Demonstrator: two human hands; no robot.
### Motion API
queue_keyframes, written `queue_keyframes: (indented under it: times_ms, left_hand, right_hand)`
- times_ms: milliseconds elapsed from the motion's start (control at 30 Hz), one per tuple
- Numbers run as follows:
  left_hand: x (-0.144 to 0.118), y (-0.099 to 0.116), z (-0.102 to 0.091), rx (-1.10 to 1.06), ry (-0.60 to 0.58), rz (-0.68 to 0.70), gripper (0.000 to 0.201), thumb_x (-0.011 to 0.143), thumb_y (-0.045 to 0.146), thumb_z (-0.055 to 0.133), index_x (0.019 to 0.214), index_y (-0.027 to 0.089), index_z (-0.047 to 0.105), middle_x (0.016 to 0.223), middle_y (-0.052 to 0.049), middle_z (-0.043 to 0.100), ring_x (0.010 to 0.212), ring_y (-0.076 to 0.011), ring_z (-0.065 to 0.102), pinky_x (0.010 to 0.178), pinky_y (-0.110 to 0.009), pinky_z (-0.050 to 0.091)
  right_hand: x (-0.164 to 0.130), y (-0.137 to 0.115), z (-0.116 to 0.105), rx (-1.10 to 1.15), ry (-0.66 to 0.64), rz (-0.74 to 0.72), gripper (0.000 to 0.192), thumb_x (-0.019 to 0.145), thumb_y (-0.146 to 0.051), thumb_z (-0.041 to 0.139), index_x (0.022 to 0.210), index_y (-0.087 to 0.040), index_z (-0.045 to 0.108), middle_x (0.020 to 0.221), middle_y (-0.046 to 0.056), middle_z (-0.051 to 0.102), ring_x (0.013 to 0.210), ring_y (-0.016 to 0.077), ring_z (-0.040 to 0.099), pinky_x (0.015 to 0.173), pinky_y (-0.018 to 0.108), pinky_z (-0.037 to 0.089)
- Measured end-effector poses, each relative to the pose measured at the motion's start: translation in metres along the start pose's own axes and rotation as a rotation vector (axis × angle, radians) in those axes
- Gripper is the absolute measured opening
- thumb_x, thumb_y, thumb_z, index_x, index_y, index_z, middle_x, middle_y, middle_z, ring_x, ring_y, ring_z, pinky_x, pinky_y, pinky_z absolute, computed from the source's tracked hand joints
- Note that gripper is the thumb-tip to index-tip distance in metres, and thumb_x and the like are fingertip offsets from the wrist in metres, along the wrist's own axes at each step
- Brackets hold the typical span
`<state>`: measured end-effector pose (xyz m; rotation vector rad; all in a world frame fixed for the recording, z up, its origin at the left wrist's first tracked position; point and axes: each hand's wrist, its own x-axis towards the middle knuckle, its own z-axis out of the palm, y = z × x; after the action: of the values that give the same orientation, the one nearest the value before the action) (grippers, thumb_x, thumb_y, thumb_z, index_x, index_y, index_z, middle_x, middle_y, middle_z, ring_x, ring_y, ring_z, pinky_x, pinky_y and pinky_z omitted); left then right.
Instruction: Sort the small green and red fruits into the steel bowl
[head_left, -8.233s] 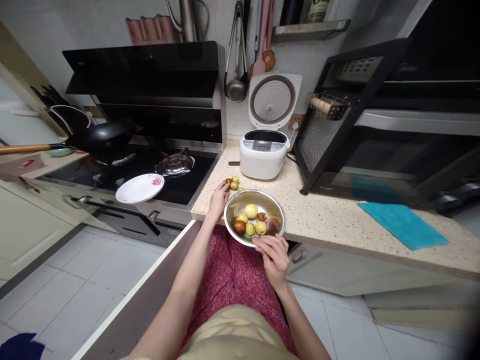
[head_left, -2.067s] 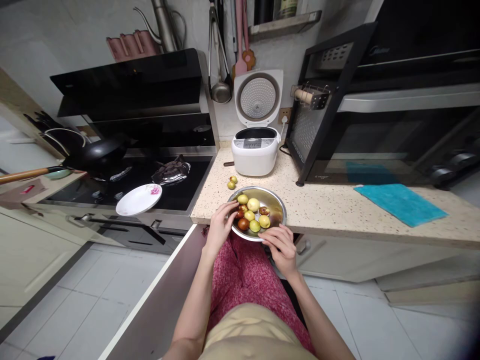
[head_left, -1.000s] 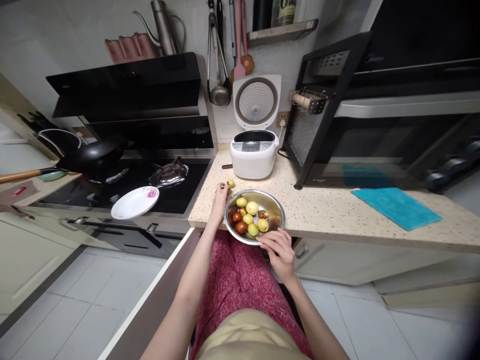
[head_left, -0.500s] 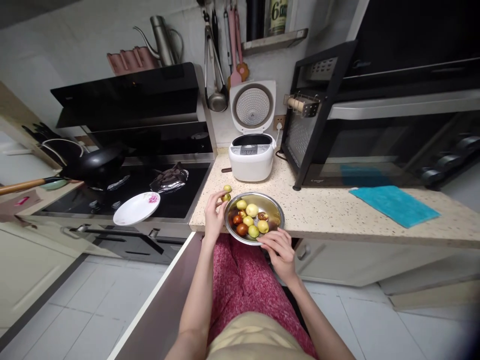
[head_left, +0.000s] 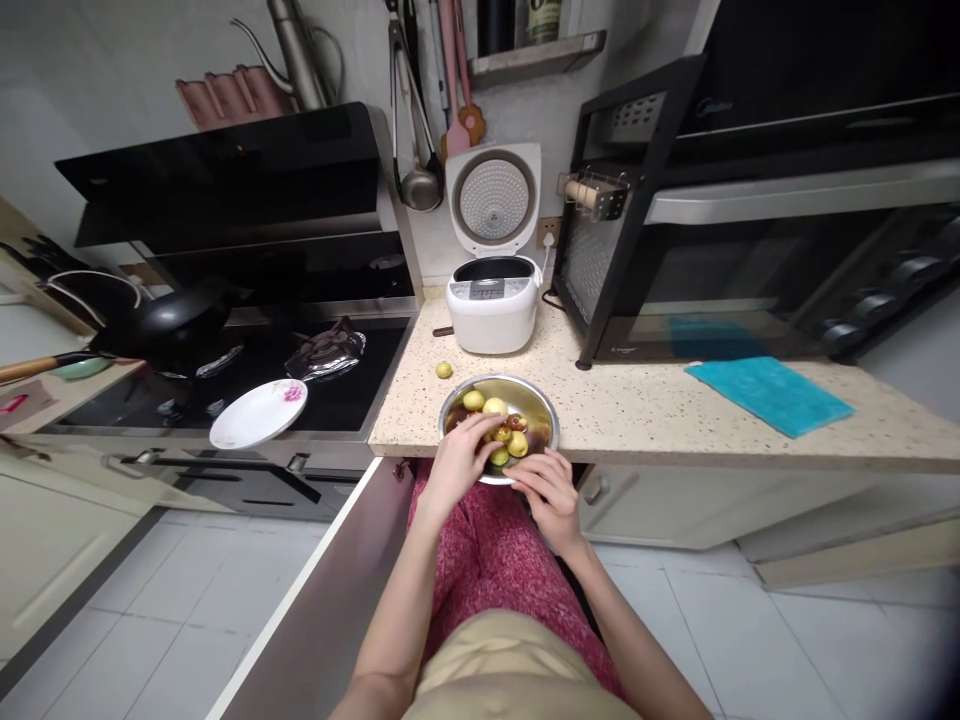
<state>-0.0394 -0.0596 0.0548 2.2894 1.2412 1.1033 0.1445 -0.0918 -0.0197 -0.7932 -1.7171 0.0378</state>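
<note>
A steel bowl [head_left: 553, 412] with several small green and brown fruits [head_left: 517, 443] sits at the front edge of the speckled counter [head_left: 645, 410]. My left hand [head_left: 459, 462] reaches into the bowl from the left, fingers curled down onto the fruits. They hide whether one is pinched between them. My right hand [head_left: 546, 489] grips the bowl's near rim, thumb on top. One green fruit [head_left: 444, 370] lies alone on the counter just behind the bowl's left side.
A white rice cooker [head_left: 491, 300] with its lid up stands behind the bowl. To its right is a black oven rack [head_left: 600, 250], and farther right a teal cloth [head_left: 769, 394]. To the left, a white plate [head_left: 257, 412] rests on the black hob. An open drawer front [head_left: 315, 590] is by my left arm.
My left hand picked a fruit off the counter beside the bowl and moved right, into the bowl. One fruit is left on the counter where there were two. My right hand stays on the rim.
</note>
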Motion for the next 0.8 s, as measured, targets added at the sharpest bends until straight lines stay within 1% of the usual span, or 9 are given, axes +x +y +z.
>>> queue_keyframes:
  times_ms: [200, 300, 400, 500, 567, 600, 667, 733, 800]
  left_hand:
    - [-0.005, 0.002, 0.002, -0.018, 0.036, 0.033, 0.035, 0.102, 0.021, 0.058, 0.136, 0.027, 0.065, 0.138, -0.008, 0.068, 0.130, -0.0250, 0.064, 0.115, -0.046, 0.052]
    - [-0.007, 0.005, 0.000, -0.052, 0.108, 0.040, 0.034, 0.104, 0.024, 0.056, 0.136, 0.027, 0.065, 0.142, -0.009, 0.065, 0.135, -0.0252, 0.061, 0.118, -0.048, 0.049]
    - [-0.003, -0.001, -0.008, -0.076, 0.234, 0.015, 0.032, 0.104, 0.027, 0.055, 0.134, 0.027, 0.066, 0.144, -0.010, 0.063, 0.136, -0.0255, 0.059, 0.119, -0.049, 0.048]
    - [0.011, -0.026, -0.020, -0.074, 0.400, -0.035, 0.031, 0.106, 0.029, 0.051, 0.132, 0.025, 0.067, 0.140, -0.011, 0.063, 0.136, -0.0258, 0.058, 0.117, -0.047, 0.049]
    - [0.024, -0.052, -0.026, -0.061, 0.458, -0.081, 0.033, 0.107, 0.031, 0.047, 0.134, 0.023, 0.065, 0.141, -0.013, 0.061, 0.136, -0.0261, 0.057, 0.114, -0.046, 0.052]
    - [0.031, -0.066, -0.027, -0.030, 0.475, -0.099, 0.034, 0.107, 0.031, 0.046, 0.136, 0.023, 0.063, 0.141, -0.014, 0.060, 0.138, -0.0262, 0.056, 0.116, -0.048, 0.049]
    - [0.041, -0.092, -0.026, 0.028, 0.442, -0.136, 0.039, 0.106, 0.029, 0.045, 0.143, 0.024, 0.058, 0.149, -0.014, 0.053, 0.145, -0.0265, 0.050, 0.122, -0.049, 0.043]
    - [0.047, -0.112, -0.021, 0.083, 0.350, -0.165, 0.045, 0.106, 0.027, 0.045, 0.151, 0.026, 0.049, 0.162, -0.013, 0.040, 0.153, -0.0266, 0.040, 0.126, -0.049, 0.037]
    - [0.051, -0.125, -0.014, 0.134, 0.238, -0.160, 0.051, 0.106, 0.025, 0.044, 0.157, 0.028, 0.041, 0.171, -0.012, 0.027, 0.159, -0.0273, 0.029, 0.128, -0.051, 0.032]
  right_hand:
    - [0.000, 0.000, 0.000, -0.005, 0.003, -0.027, 0.018, 0.101, -0.022, 0.063, 0.106, -0.030, 0.078, 0.090, 0.000, 0.078, 0.090, 0.0182, 0.072, 0.100, 0.042, 0.048]
    - [-0.001, 0.000, 0.000, 0.000, 0.006, -0.016, 0.018, 0.100, -0.023, 0.064, 0.107, -0.031, 0.078, 0.091, 0.000, 0.078, 0.090, 0.0184, 0.071, 0.101, 0.042, 0.047]
    - [-0.001, 0.000, 0.000, 0.012, 0.006, 0.000, 0.018, 0.100, -0.023, 0.064, 0.107, -0.031, 0.079, 0.091, 0.000, 0.078, 0.090, 0.0185, 0.071, 0.101, 0.042, 0.048]
    - [0.000, 0.000, 0.000, 0.026, 0.017, -0.004, 0.018, 0.099, -0.021, 0.065, 0.106, -0.030, 0.079, 0.091, 0.000, 0.078, 0.090, 0.0183, 0.071, 0.102, 0.042, 0.048]
    - [0.001, 0.000, 0.001, 0.027, 0.021, -0.010, 0.018, 0.099, -0.021, 0.065, 0.106, -0.030, 0.079, 0.090, 0.000, 0.078, 0.089, 0.0183, 0.071, 0.102, 0.042, 0.047]
    - [0.001, 0.000, 0.001, 0.025, 0.022, -0.013, 0.018, 0.099, -0.021, 0.065, 0.106, -0.030, 0.079, 0.090, 0.000, 0.078, 0.089, 0.0183, 0.071, 0.101, 0.042, 0.047]
    - [0.002, 0.000, 0.001, 0.017, 0.026, -0.024, 0.017, 0.100, -0.021, 0.064, 0.106, -0.029, 0.078, 0.090, 0.000, 0.078, 0.089, 0.0180, 0.071, 0.101, 0.042, 0.047]
    - [0.003, 0.001, 0.000, 0.013, 0.030, -0.042, 0.017, 0.100, -0.020, 0.064, 0.105, -0.028, 0.078, 0.091, 0.000, 0.078, 0.089, 0.0175, 0.071, 0.101, 0.041, 0.046]
    - [0.004, 0.001, 0.000, 0.011, 0.026, -0.055, 0.016, 0.101, -0.019, 0.064, 0.106, -0.027, 0.077, 0.091, 0.000, 0.077, 0.090, 0.0171, 0.071, 0.101, 0.040, 0.046]
